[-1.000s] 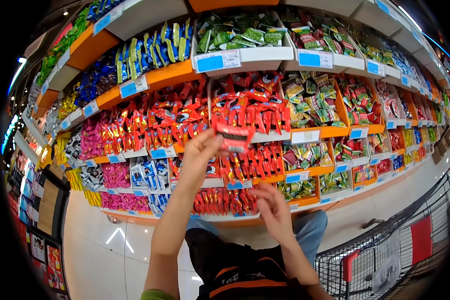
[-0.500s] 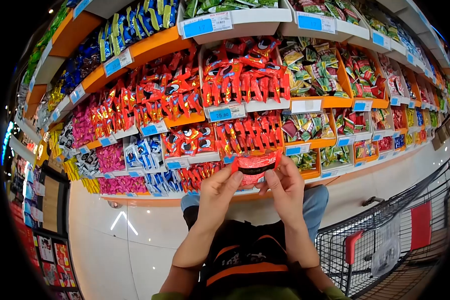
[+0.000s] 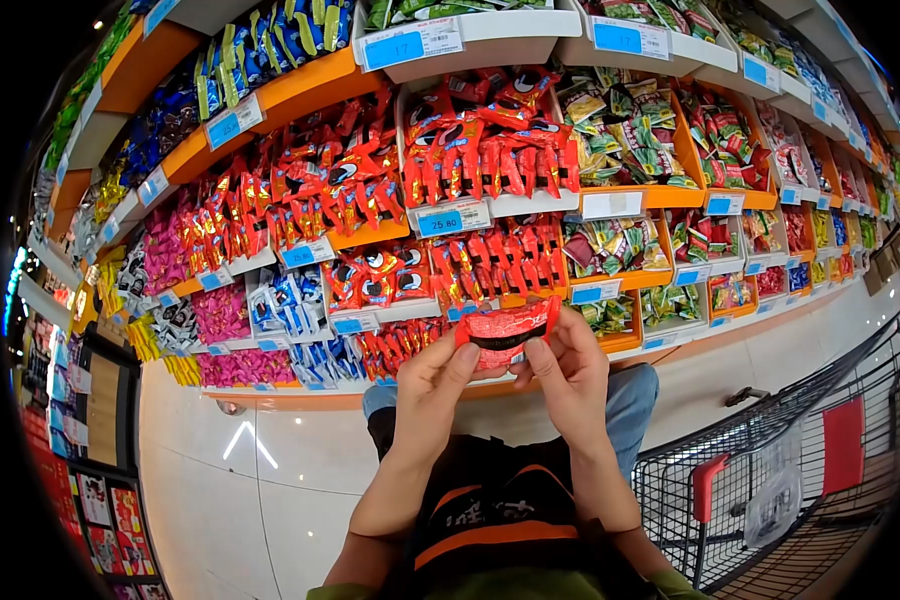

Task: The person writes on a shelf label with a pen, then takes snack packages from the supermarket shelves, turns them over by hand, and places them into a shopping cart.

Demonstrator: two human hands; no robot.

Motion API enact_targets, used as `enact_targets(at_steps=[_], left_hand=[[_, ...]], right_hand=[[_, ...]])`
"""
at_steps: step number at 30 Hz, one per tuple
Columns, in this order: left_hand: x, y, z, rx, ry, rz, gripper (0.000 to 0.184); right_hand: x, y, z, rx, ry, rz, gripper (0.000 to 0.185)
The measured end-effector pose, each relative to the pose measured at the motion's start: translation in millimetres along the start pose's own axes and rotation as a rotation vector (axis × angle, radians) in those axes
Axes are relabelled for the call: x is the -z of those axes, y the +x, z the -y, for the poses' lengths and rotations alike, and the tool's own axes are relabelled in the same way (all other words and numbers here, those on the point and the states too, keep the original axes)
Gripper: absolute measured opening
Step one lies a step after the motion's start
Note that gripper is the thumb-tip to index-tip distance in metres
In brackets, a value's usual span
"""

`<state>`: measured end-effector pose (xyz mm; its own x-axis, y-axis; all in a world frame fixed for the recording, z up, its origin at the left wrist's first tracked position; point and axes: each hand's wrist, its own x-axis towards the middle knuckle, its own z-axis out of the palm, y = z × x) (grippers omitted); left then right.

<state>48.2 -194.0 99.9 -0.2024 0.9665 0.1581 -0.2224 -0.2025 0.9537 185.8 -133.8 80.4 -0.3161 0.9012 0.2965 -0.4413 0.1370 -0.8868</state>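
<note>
Between my two hands is a small red snack packet (image 3: 508, 326) with a black band across its middle. My left hand (image 3: 432, 385) pinches its left end, thumb on the near face. On the other end, my right hand (image 3: 568, 378) grips it the same way, with its fingers curled behind. The packet is held in front of the lower shelf bins, above my knees. Just beyond it lies a bin of similar red packets (image 3: 497, 262). Another bin of red packets (image 3: 485, 150) is on the level above, over a price tag (image 3: 453, 219) reading 25.80.
Tiered shelves hold bins of wrapped snacks, with green and yellow packets (image 3: 630, 130) to the right and pink packets (image 3: 232, 315) to the left. A wire shopping cart (image 3: 660, 500) stands at the right on the tiled floor (image 3: 205, 480). A dark display rack (image 3: 110, 500) is at far left.
The packet has moved slightly left and up, its face tilted a little differently. Both hands keep their hold on it.
</note>
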Motion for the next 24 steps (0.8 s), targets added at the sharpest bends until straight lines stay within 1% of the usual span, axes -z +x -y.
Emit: enact_targets(at_steps=[4, 7, 10, 16, 19, 24], left_hand=[[0.4, -1.4, -1.7, -0.009, -0.011, 0.004, 0.035], [-3.6, -1.8, -2.2, -0.038, 0.018, -0.066, 0.03], [-2.8, -2.9, -1.6, -0.038, 0.013, -0.072, 0.03], [-1.9, -4.4, -2.9, -0.039, -0.003, -0.074, 0.031], [2.5, -5.5, -3.4, -0.016, -0.016, -0.011, 0.036], [3.4, -5.8, -3.8, -0.01, -0.037, -0.013, 0.035]], right_hand=[[-1.0, -0.5, 0.6, 0.009, -0.002, 0.011, 0.038], [-2.1, -0.7, 1.2, 0.012, 0.002, 0.015, 0.038], [-2.2, -1.1, 0.5, 0.012, -0.001, 0.017, 0.039], [-4.5, -2.0, 1.7, 0.018, -0.017, 0.017, 0.039], [-5.3, -2.1, 2.1, 0.026, -0.033, 0.018, 0.039], [-7.5, -2.5, 3.0, 0.031, -0.049, 0.012, 0.039]])
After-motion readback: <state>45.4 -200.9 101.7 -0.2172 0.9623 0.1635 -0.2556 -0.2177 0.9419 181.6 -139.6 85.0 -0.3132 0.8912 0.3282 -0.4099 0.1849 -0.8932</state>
